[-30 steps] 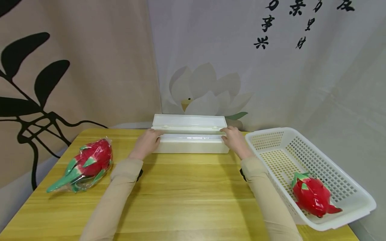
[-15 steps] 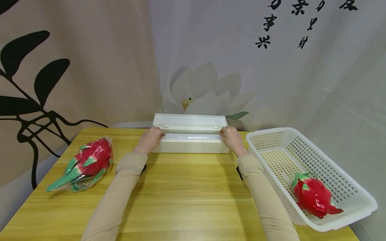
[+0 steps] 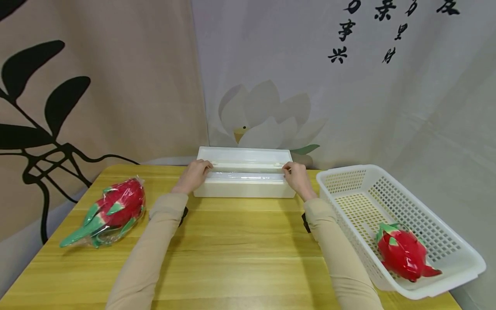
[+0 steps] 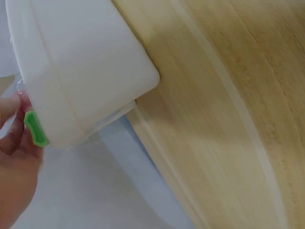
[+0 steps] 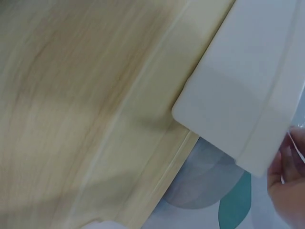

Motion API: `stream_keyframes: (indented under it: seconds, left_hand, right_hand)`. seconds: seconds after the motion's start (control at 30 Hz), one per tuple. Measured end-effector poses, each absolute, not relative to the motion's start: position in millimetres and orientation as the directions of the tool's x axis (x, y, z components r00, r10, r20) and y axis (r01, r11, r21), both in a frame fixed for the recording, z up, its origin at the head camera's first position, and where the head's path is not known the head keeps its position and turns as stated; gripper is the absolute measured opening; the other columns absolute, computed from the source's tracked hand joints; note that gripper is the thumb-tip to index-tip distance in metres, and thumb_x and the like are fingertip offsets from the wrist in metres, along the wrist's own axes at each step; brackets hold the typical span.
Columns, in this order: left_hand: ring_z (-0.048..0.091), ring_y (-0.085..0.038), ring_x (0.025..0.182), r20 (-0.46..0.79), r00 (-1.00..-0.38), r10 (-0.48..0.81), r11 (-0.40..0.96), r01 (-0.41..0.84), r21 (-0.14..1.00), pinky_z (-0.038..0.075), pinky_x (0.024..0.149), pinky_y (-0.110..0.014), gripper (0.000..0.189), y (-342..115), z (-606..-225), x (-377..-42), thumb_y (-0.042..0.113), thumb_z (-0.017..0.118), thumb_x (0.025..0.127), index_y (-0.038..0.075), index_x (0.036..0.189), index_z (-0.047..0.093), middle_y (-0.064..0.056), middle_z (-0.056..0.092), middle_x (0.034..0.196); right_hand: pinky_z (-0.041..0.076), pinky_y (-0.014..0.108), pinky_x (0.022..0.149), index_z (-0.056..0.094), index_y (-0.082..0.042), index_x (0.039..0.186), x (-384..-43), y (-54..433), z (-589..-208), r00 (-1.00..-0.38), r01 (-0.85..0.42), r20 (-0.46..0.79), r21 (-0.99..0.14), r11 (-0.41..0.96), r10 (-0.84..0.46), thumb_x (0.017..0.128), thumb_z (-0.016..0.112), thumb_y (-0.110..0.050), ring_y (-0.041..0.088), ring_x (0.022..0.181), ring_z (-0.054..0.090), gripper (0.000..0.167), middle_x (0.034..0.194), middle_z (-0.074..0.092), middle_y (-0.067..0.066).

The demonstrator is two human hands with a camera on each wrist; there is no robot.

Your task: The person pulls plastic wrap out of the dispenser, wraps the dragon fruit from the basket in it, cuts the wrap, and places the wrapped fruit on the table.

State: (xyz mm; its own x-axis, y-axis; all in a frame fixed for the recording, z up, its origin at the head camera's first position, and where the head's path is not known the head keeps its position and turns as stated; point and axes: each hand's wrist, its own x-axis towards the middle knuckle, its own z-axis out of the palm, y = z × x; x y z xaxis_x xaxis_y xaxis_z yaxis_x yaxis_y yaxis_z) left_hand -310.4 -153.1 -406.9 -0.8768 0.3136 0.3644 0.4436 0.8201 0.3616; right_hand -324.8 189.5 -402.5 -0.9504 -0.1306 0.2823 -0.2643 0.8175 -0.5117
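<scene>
White box [image 3: 244,190] sits at the back of the counter [image 3: 240,254], lid [image 3: 244,153] up, btwn the L hand [image 3: 193,176] and R hand [image 3: 298,178]. Grip: each hand looks to pinch the clear film [image 3: 242,176], one near each end of the box. To do it well, pull both sides evenly & slow, film flat b/c it may stick to itself. Box could slide w/ a hard tug, so go easy.

Both hands [image 4: 18,167] [image 5: 288,188] are cropped in wrist views; so is the white box [image 4: 90,62].
</scene>
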Motion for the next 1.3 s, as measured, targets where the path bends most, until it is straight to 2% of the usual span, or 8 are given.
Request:
stream_keyframes:
  seconds: [0.17,0.33,0.43,0.57,0.63,0.87,1.0,1.3]
  left_hand:
    - [0.060,-0.027,0.084,0.292,-0.900,0.323,0.785,0.427,0.448,0.052,0.074,-0.037,0.026,-155,-407,-312,0.010,0.065,0.089,-0.005,0.110,0.065,-0.019,0.066,0.094]
    - [0.058,-0.029,0.084,0.275,-0.912,0.303,0.818,0.397,0.416,0.049,0.075,-0.038,0.023,-154,-406,-314,0.006,0.066,0.087,-0.005,0.107,0.068,-0.020,0.066,0.093]
    - [0.055,-0.031,0.087,0.279,-0.909,0.310,0.840,0.400,0.367,0.045,0.087,-0.043,0.017,-154,-406,-314,0.004,0.065,0.087,-0.005,0.101,0.071,-0.020,0.064,0.093]
    - [0.053,-0.032,0.094,0.307,-0.906,0.293,0.850,0.393,0.350,0.034,0.100,-0.049,0.014,-160,-410,-316,0.004,0.064,0.088,-0.005,0.096,0.072,-0.020,0.064,0.094]
    - [0.053,-0.033,0.097,0.321,-0.907,0.272,0.846,0.384,0.370,0.032,0.102,-0.049,0.015,-163,-412,-317,0.006,0.063,0.089,-0.005,0.095,0.072,-0.020,0.066,0.095]
    - [0.052,-0.037,0.101,0.313,-0.930,0.191,0.791,0.335,0.512,0.043,0.090,-0.049,0.021,-166,-416,-315,0.013,0.060,0.093,-0.004,0.099,0.070,-0.021,0.065,0.103]
    - [0.054,-0.037,0.100,0.331,-0.929,0.167,0.763,0.335,0.554,0.044,0.088,-0.049,0.023,-166,-416,-315,0.015,0.059,0.094,-0.003,0.099,0.070,-0.021,0.066,0.102]
    - [0.062,-0.034,0.096,0.351,-0.933,0.075,0.665,0.309,0.680,0.050,0.084,-0.047,0.026,-161,-416,-315,0.020,0.056,0.097,-0.001,0.102,0.069,-0.021,0.069,0.105]
  right_hand:
    - [0.055,0.039,0.078,0.069,0.002,0.100,-324,190,-403,-0.955,-0.260,0.272,-0.573,0.777,-0.119,0.092,0.057,-0.006,0.030,0.091,0.067,0.016,0.097,0.071,0.019]
    - [0.055,0.041,0.082,0.066,0.005,0.108,-327,187,-406,-0.949,-0.275,0.286,-0.553,0.786,-0.131,0.087,0.063,-0.002,0.031,0.091,0.066,0.022,0.097,0.068,0.021]
    - [0.054,0.039,0.078,0.066,0.007,0.111,-328,184,-410,-0.945,-0.286,0.291,-0.520,0.805,-0.148,0.087,0.065,-0.002,0.030,0.087,0.063,0.026,0.093,0.065,0.020]
    - [0.052,0.038,0.076,0.072,0.004,0.100,-328,182,-413,-0.931,-0.311,0.326,-0.480,0.820,-0.162,0.087,0.066,-0.004,0.030,0.084,0.059,0.017,0.088,0.063,0.020]
    - [0.052,0.039,0.076,0.074,0.003,0.095,-328,182,-414,-0.926,-0.312,0.348,-0.485,0.817,-0.147,0.088,0.066,-0.005,0.030,0.085,0.058,0.014,0.088,0.063,0.019]
    - [0.052,0.041,0.075,0.075,0.001,0.093,-329,188,-414,-0.924,-0.300,0.369,-0.538,0.788,-0.100,0.088,0.066,-0.010,0.031,0.088,0.059,0.014,0.092,0.065,0.020]
    - [0.053,0.041,0.073,0.075,0.000,0.093,-330,190,-412,-0.924,-0.297,0.376,-0.582,0.757,-0.073,0.089,0.066,-0.012,0.032,0.086,0.062,0.015,0.094,0.069,0.020]
    - [0.047,0.026,0.066,0.074,-0.001,0.096,-331,194,-406,-0.930,-0.281,0.367,-0.653,0.703,-0.031,0.091,0.064,-0.014,0.027,0.083,0.066,0.017,0.097,0.073,0.018]
